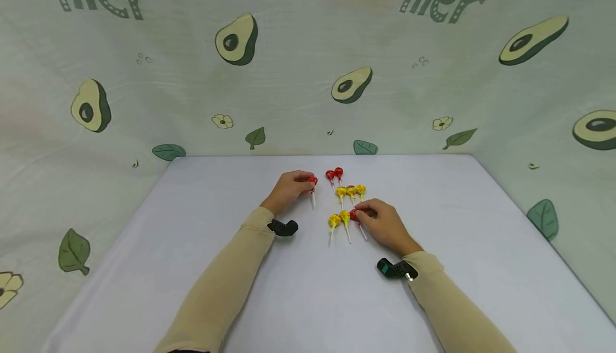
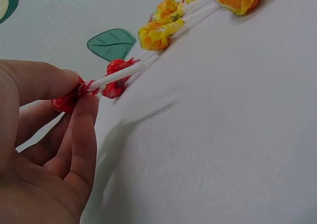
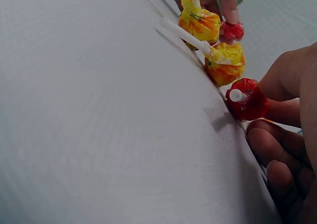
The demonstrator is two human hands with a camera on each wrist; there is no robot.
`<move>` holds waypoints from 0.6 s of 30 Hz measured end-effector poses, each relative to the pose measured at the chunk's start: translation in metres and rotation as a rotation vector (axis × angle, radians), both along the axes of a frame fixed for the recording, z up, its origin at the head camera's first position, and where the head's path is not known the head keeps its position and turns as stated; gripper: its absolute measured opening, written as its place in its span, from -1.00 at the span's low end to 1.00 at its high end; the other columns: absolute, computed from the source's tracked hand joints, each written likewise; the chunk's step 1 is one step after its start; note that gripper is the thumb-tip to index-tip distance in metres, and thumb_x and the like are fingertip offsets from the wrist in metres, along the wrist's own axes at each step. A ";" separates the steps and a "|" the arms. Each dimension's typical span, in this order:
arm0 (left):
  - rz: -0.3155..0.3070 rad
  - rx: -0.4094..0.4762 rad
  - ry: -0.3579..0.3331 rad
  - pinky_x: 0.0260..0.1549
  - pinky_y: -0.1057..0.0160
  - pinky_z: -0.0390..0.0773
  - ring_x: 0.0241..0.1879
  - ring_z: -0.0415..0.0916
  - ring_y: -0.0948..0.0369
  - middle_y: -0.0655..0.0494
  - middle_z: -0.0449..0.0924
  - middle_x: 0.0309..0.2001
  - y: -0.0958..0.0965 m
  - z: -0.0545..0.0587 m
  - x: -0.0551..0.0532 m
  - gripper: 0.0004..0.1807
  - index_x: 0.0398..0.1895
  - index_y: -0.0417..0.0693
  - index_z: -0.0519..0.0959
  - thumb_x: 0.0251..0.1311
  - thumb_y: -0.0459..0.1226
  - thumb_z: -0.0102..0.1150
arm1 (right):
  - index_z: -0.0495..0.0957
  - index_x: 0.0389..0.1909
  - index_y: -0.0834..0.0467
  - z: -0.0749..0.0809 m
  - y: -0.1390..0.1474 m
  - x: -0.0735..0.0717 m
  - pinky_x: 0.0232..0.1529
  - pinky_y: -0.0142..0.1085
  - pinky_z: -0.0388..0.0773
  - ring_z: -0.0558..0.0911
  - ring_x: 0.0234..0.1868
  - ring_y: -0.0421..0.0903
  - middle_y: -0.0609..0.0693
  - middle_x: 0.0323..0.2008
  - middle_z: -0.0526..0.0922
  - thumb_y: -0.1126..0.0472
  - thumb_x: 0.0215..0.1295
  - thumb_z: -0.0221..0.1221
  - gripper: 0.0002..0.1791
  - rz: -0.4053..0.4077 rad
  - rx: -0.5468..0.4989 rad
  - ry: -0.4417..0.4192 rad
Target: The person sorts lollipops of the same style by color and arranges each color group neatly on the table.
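Note:
My left hand (image 1: 290, 188) pinches a red lollipop (image 1: 313, 180) between thumb and fingers, its white stick pointing away from the hand; in the left wrist view this lollipop (image 2: 69, 101) is off the cloth. My right hand (image 1: 382, 222) grips another red lollipop (image 1: 354, 214) by its head. The right wrist view shows that lollipop (image 3: 247, 100) with its stick end facing the camera. Beside it lie two yellow lollipops (image 1: 345, 216). Behind them sits a row with yellow heads (image 1: 341, 191) and a partly hidden red one. Two red lollipops (image 1: 339, 172) lie farthest back.
A white cloth covers the table (image 1: 192, 299). Its back edge meets a pale curtain (image 1: 298, 91) printed with avocados and leaves, which also hangs at both sides. Black wrist devices (image 1: 283, 228) sit on both forearms.

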State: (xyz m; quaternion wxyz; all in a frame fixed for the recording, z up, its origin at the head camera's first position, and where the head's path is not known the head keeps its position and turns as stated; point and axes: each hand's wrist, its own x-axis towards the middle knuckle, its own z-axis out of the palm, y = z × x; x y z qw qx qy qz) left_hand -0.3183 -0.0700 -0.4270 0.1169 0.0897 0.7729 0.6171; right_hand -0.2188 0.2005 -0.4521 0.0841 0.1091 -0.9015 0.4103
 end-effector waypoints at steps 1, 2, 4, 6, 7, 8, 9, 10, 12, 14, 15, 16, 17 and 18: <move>-0.003 -0.034 0.016 0.02 0.22 0.56 0.03 0.56 0.18 0.08 0.65 0.05 0.001 0.000 -0.001 -0.60 0.19 -0.10 0.59 0.30 -0.27 0.30 | 0.66 -0.06 0.11 0.000 0.000 0.000 -0.14 -0.13 0.53 0.58 -0.22 -0.11 -0.07 -0.20 0.66 0.14 0.38 0.25 -0.80 -0.001 -0.002 0.002; -0.006 -0.072 0.034 0.02 0.22 0.55 0.03 0.55 0.18 0.09 0.65 0.05 0.002 0.000 -0.002 -0.61 0.18 -0.09 0.60 0.30 -0.25 0.30 | 0.67 -0.07 0.11 0.000 -0.001 0.000 -0.14 -0.13 0.53 0.58 -0.22 -0.11 -0.07 -0.21 0.66 0.15 0.37 0.25 -0.81 -0.001 -0.005 0.002; -0.007 -0.146 0.064 0.01 0.21 0.54 0.03 0.52 0.17 0.12 0.64 0.04 0.005 0.000 -0.005 -0.62 0.16 -0.05 0.62 0.28 -0.24 0.32 | 0.66 -0.07 0.11 -0.001 -0.001 0.000 -0.14 -0.15 0.53 0.59 -0.23 -0.12 -0.08 -0.22 0.66 0.15 0.38 0.25 -0.81 0.000 -0.006 -0.002; -0.010 -0.195 0.083 0.01 0.20 0.52 0.04 0.50 0.16 0.12 0.64 0.03 0.008 -0.001 -0.007 -0.62 0.15 -0.04 0.63 0.27 -0.23 0.33 | 0.66 -0.07 0.11 -0.001 -0.001 0.000 -0.14 -0.15 0.53 0.59 -0.23 -0.12 -0.07 -0.21 0.66 0.15 0.38 0.24 -0.81 0.002 -0.006 -0.009; -0.012 -0.210 0.088 0.01 0.20 0.51 0.05 0.49 0.16 0.12 0.63 0.04 0.010 -0.002 -0.008 -0.62 0.15 -0.03 0.63 0.27 -0.22 0.33 | 0.66 -0.07 0.11 -0.002 -0.001 0.000 -0.13 -0.15 0.53 0.59 -0.22 -0.12 -0.07 -0.21 0.65 0.15 0.38 0.24 -0.81 0.003 -0.005 -0.012; -0.014 -0.221 0.091 0.02 0.19 0.50 0.05 0.49 0.15 0.12 0.63 0.04 0.011 -0.002 -0.009 -0.62 0.15 -0.03 0.63 0.27 -0.22 0.32 | 0.66 -0.06 0.11 -0.002 -0.001 0.000 -0.13 -0.15 0.53 0.59 -0.22 -0.12 -0.08 -0.21 0.65 0.15 0.39 0.24 -0.81 0.004 -0.002 -0.014; -0.015 -0.230 0.093 0.02 0.19 0.51 0.04 0.49 0.15 0.11 0.63 0.04 0.012 -0.002 -0.009 -0.61 0.16 -0.03 0.63 0.27 -0.22 0.32 | 0.66 -0.06 0.11 -0.002 -0.001 0.000 -0.13 -0.16 0.53 0.58 -0.22 -0.12 -0.08 -0.21 0.65 0.15 0.39 0.24 -0.81 0.004 0.002 -0.014; -0.018 -0.234 0.093 0.03 0.19 0.51 0.04 0.48 0.15 0.11 0.62 0.04 0.013 -0.002 -0.009 -0.61 0.16 -0.03 0.63 0.28 -0.21 0.32 | 0.66 -0.06 0.11 -0.002 -0.001 0.000 -0.13 -0.15 0.53 0.58 -0.23 -0.12 -0.07 -0.21 0.65 0.15 0.39 0.24 -0.81 0.004 0.002 -0.014; -0.023 -0.230 0.092 0.03 0.18 0.51 0.04 0.49 0.14 0.10 0.62 0.04 0.014 -0.002 -0.010 -0.61 0.17 -0.03 0.63 0.28 -0.21 0.31 | 0.66 -0.07 0.11 -0.002 -0.001 0.001 -0.13 -0.15 0.53 0.58 -0.22 -0.11 -0.07 -0.21 0.66 0.15 0.38 0.24 -0.81 0.000 0.007 -0.010; -0.025 -0.221 0.094 0.04 0.16 0.51 0.04 0.49 0.13 0.09 0.62 0.04 0.016 -0.001 -0.010 -0.60 0.17 -0.05 0.62 0.28 -0.21 0.30 | 0.66 -0.07 0.11 -0.002 -0.001 0.000 -0.13 -0.14 0.53 0.58 -0.21 -0.11 -0.07 -0.19 0.66 0.15 0.38 0.24 -0.81 -0.001 0.012 -0.006; -0.023 -0.216 0.092 0.05 0.16 0.51 0.04 0.49 0.13 0.09 0.62 0.04 0.016 0.000 -0.011 -0.60 0.17 -0.05 0.63 0.28 -0.20 0.30 | 0.66 -0.07 0.11 -0.002 -0.001 0.000 -0.12 -0.14 0.53 0.58 -0.21 -0.11 -0.07 -0.19 0.66 0.15 0.38 0.24 -0.81 -0.002 0.012 -0.005; -0.022 -0.214 0.092 0.05 0.16 0.50 0.04 0.49 0.13 0.09 0.62 0.04 0.017 0.000 -0.012 -0.60 0.16 -0.05 0.63 0.28 -0.20 0.30 | 0.67 -0.07 0.10 -0.002 -0.001 0.000 -0.12 -0.14 0.53 0.58 -0.20 -0.12 -0.07 -0.18 0.67 0.15 0.38 0.24 -0.81 -0.003 0.013 -0.005; -0.020 -0.219 0.092 0.07 0.16 0.50 0.04 0.49 0.14 0.10 0.63 0.03 0.018 0.000 -0.013 -0.60 0.16 -0.05 0.63 0.27 -0.19 0.31 | 0.67 -0.07 0.10 -0.002 -0.001 0.000 -0.11 -0.14 0.53 0.59 -0.20 -0.12 -0.07 -0.17 0.67 0.15 0.38 0.24 -0.81 -0.003 0.013 -0.005; -0.016 -0.225 0.092 0.07 0.16 0.49 0.04 0.48 0.14 0.10 0.63 0.03 0.019 0.000 -0.014 -0.61 0.16 -0.05 0.63 0.27 -0.19 0.31 | 0.67 -0.07 0.10 -0.002 0.000 -0.001 -0.11 -0.14 0.53 0.59 -0.19 -0.12 -0.07 -0.16 0.67 0.15 0.38 0.24 -0.82 -0.004 0.015 -0.005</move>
